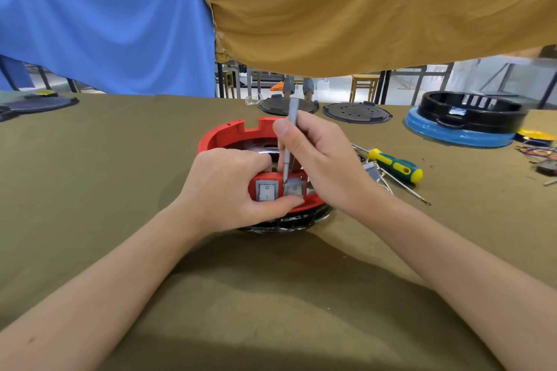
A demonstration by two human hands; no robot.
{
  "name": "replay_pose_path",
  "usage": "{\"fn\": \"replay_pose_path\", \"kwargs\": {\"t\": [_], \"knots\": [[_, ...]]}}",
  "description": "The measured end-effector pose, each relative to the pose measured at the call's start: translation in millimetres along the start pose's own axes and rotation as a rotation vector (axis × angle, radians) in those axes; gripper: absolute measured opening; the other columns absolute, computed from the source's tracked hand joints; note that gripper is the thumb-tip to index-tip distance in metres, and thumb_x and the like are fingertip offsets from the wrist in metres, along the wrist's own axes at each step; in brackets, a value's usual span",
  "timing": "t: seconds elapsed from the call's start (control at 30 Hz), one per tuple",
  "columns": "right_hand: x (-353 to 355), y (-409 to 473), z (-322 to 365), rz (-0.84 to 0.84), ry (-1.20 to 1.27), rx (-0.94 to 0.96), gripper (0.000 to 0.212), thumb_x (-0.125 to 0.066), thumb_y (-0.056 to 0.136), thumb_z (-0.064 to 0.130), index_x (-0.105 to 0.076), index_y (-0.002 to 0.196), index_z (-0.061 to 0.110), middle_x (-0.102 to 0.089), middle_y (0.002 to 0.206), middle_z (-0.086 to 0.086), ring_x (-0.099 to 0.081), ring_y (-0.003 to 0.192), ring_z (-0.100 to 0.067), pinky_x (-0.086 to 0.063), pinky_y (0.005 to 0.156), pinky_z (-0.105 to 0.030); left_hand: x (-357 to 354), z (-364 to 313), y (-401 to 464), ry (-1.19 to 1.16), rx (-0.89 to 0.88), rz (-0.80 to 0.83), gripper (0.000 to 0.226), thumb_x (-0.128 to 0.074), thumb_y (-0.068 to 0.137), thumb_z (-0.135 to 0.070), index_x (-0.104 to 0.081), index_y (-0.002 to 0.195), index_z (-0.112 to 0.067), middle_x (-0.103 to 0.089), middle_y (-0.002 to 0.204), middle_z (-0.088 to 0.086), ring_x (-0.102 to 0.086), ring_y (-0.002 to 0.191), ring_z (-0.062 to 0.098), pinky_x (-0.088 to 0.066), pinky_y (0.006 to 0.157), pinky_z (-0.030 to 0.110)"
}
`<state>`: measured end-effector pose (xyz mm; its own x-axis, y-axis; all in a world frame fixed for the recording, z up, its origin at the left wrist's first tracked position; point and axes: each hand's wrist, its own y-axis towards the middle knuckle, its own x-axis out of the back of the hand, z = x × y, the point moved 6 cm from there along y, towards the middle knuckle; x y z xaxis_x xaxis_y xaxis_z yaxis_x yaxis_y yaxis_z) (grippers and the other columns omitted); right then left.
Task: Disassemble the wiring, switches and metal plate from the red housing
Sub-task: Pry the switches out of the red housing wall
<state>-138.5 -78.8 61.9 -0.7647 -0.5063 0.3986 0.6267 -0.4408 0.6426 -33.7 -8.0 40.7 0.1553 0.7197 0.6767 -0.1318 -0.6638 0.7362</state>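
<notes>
The round red housing sits mid-table on the olive cloth, with a shiny metal plate inside it. Two grey rocker switches are set in its near wall: the left switch sits flush and the right switch is tilted. My left hand grips the housing's near wall, its thumb pressed under the switches. A slim grey metal tool stands nearly upright in the grip of my right hand, its tip at the top edge of the right switch. The wiring inside is hidden by my hands.
A green-and-yellow screwdriver and a loose switch with wires lie right of the housing. Two dark round lids rest at the far edge. A black ring on a blue base and a wire bundle are far right.
</notes>
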Motion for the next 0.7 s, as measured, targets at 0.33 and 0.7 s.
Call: {"fn": "replay_pose_path", "kwargs": {"t": [0.33,0.7], "knots": [[-14,15,2,0.130,-0.144,-0.051,0.036,-0.045,0.106,0.028,-0.051,0.077,0.006,-0.044,0.064,0.006,-0.041,0.058,-0.004,-0.035,0.055,-0.020,-1,0,-1,-0.046,-0.004,0.019,0.047,-0.054,0.080,-0.073,-0.070,0.080,-0.028,-0.066,0.069,-0.016,-0.059,0.060,0.004,-0.042,0.052,0.015],[-8,16,-3,0.089,-0.085,-0.079,0.040,-0.045,0.105,0.031,-0.051,0.072,0.010,-0.045,0.059,0.002,-0.045,0.053,-0.008,-0.040,0.053,-0.025,1,-6,0,-0.024,-0.036,-0.003,0.041,-0.056,0.081,-0.071,-0.063,0.072,-0.031,-0.057,0.063,-0.020,-0.050,0.053,0.001,-0.031,0.052,0.006]]}}
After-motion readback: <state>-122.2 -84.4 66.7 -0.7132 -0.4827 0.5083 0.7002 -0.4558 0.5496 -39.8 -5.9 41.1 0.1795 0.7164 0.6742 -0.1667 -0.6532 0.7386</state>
